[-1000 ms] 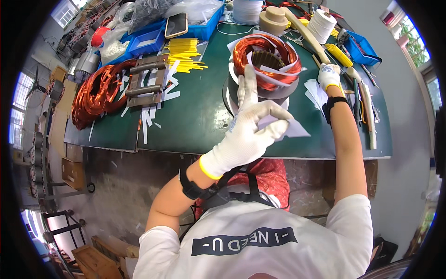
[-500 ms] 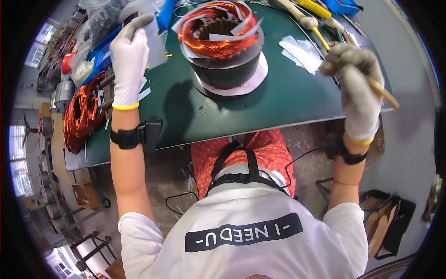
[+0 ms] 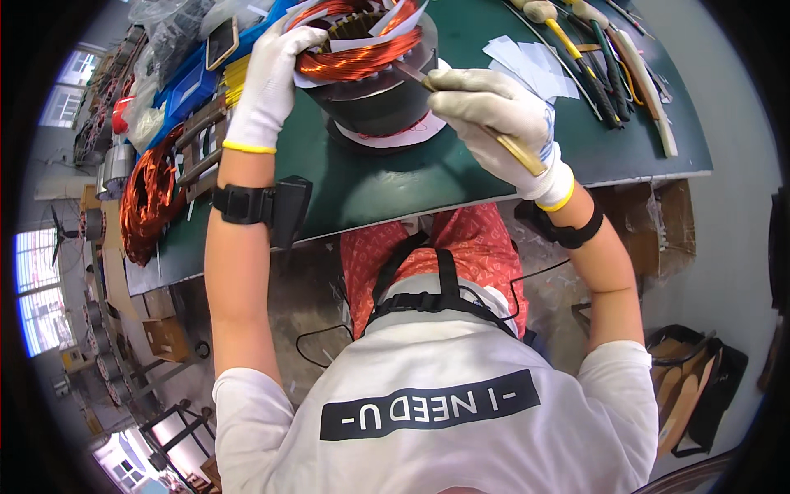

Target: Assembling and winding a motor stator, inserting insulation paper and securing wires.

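Observation:
A motor stator (image 3: 370,107) stands near the front of the green table, on a round white sheet. Orange copper windings (image 3: 362,62) with white insulating paper between them ring its top. At their left side is my gloved left hand (image 3: 271,82), its fingers closed over the edge of the coil. In my gloved right hand (image 3: 502,119) is a flat-bladed tool with a wooden handle (image 3: 520,154). The blade's tip reaches the near right edge of the windings, where the coil meets the stator rim. Whether the tip goes in under the wire is too small to tell.
White paper slips (image 3: 531,67) lie right of the stator. Beyond them are mallets (image 3: 559,31) and other long-handled tools. Loose copper coils (image 3: 148,198) hang at the table's left edge, near a blue bin (image 3: 191,89) and a phone (image 3: 222,43).
My left hand has come right onto the windings. My right hand has swung left from the table's right side, bringing the tool's blade to the coil. The stator sits slightly higher in view.

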The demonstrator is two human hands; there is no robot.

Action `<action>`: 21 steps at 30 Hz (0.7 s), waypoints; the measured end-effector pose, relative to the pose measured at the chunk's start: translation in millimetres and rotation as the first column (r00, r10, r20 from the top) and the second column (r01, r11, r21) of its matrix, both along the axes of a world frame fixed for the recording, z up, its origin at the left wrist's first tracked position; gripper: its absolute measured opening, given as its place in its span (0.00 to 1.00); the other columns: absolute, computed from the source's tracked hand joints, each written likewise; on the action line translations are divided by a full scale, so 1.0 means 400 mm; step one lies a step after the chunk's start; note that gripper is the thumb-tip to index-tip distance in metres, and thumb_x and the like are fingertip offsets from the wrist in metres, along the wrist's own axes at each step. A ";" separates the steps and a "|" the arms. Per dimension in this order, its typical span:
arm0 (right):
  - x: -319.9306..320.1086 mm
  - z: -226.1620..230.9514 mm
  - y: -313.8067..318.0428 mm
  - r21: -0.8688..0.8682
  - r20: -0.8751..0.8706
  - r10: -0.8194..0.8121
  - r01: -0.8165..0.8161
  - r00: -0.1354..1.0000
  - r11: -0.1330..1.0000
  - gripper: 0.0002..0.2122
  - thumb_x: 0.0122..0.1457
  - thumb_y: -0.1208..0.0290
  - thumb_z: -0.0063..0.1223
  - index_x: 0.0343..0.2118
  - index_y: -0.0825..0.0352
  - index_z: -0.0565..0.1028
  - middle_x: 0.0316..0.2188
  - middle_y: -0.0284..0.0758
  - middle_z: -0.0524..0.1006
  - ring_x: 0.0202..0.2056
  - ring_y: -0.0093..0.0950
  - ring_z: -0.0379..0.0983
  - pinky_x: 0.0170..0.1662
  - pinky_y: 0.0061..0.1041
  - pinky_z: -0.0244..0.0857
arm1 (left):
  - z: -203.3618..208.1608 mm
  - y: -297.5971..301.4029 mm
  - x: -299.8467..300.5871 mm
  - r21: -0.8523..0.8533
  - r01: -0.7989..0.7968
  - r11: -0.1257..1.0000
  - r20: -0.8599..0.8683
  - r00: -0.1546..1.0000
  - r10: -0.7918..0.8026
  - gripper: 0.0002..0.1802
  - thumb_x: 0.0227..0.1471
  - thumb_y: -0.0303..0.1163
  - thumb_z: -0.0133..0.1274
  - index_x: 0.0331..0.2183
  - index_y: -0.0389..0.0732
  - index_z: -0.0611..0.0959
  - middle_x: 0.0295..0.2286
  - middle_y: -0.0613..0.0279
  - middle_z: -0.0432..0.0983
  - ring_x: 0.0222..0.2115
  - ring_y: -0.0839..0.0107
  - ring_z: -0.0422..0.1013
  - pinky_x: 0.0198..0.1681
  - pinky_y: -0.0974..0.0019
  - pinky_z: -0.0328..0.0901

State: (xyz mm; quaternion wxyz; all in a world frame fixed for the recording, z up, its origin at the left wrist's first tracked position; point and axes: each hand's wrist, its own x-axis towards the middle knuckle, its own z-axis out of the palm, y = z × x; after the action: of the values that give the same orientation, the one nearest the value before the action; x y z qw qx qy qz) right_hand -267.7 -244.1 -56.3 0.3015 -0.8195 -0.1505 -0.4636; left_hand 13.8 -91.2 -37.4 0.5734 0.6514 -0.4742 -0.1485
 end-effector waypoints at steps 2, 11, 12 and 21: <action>0.024 0.009 -0.015 -0.106 -0.022 0.021 -0.023 1.000 0.994 0.13 0.51 0.84 0.62 0.40 0.66 0.81 0.41 0.43 0.81 0.40 0.40 0.79 0.43 0.30 0.74 | -0.011 -0.011 0.003 -0.021 -0.029 0.999 -0.137 0.990 0.026 0.18 0.56 0.34 0.52 0.44 0.33 0.82 0.38 0.63 0.78 0.37 0.75 0.72 0.47 0.70 0.66; 0.145 0.196 -0.001 -0.099 -0.283 0.088 -0.120 0.955 0.988 0.05 0.55 0.75 0.61 0.33 0.68 0.79 0.27 0.42 0.79 0.29 0.33 0.79 0.34 0.29 0.71 | -0.016 -0.008 0.021 -0.014 0.017 1.000 0.013 1.000 -0.017 0.14 0.57 0.31 0.49 0.40 0.33 0.82 0.40 0.62 0.78 0.40 0.75 0.73 0.48 0.70 0.66; 0.154 0.216 -0.002 -0.023 -0.310 0.161 -0.177 0.937 0.984 0.05 0.56 0.74 0.61 0.31 0.69 0.78 0.25 0.43 0.78 0.27 0.31 0.79 0.33 0.29 0.70 | -0.014 -0.008 0.027 0.013 0.031 0.999 0.010 0.999 -0.031 0.13 0.57 0.31 0.49 0.40 0.33 0.82 0.41 0.62 0.77 0.40 0.75 0.73 0.48 0.70 0.66; 0.143 0.242 0.030 -0.093 -0.376 -0.029 -0.006 0.926 0.996 0.05 0.53 0.75 0.65 0.33 0.66 0.82 0.30 0.38 0.82 0.32 0.35 0.80 0.37 0.29 0.73 | 0.031 -0.013 -0.026 0.057 -0.027 0.998 -0.030 0.999 0.029 0.18 0.52 0.28 0.52 0.45 0.32 0.81 0.34 0.62 0.79 0.34 0.76 0.74 0.43 0.72 0.68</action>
State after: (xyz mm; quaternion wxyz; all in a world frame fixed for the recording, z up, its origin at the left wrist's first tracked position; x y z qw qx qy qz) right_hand -210.7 -232.3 40.3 0.2839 -0.9072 -0.1063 -0.2918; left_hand 3.4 -96.3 -25.1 0.5642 0.6714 -0.4516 -0.1639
